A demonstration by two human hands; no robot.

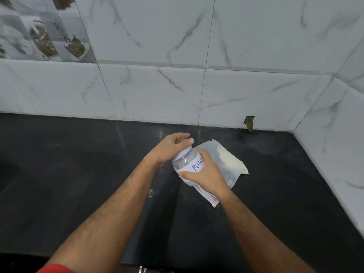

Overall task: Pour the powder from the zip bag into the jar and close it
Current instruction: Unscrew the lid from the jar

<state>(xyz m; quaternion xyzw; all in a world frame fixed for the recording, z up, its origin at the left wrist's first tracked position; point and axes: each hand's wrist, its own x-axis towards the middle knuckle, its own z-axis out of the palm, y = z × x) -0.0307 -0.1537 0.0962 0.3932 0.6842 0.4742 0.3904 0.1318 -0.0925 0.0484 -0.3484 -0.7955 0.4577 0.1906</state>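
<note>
The jar — light, stiff, slick plastic — sits tilted in our right hand gripping its body; our left hand grips the lid, near the counter's back edge.

clear plastic jar: white label, blue handwritten letters
clear zip bag: pale cream powder, red zip strip
stone counter: black
wall tiles: white, grey marble veining
</note>
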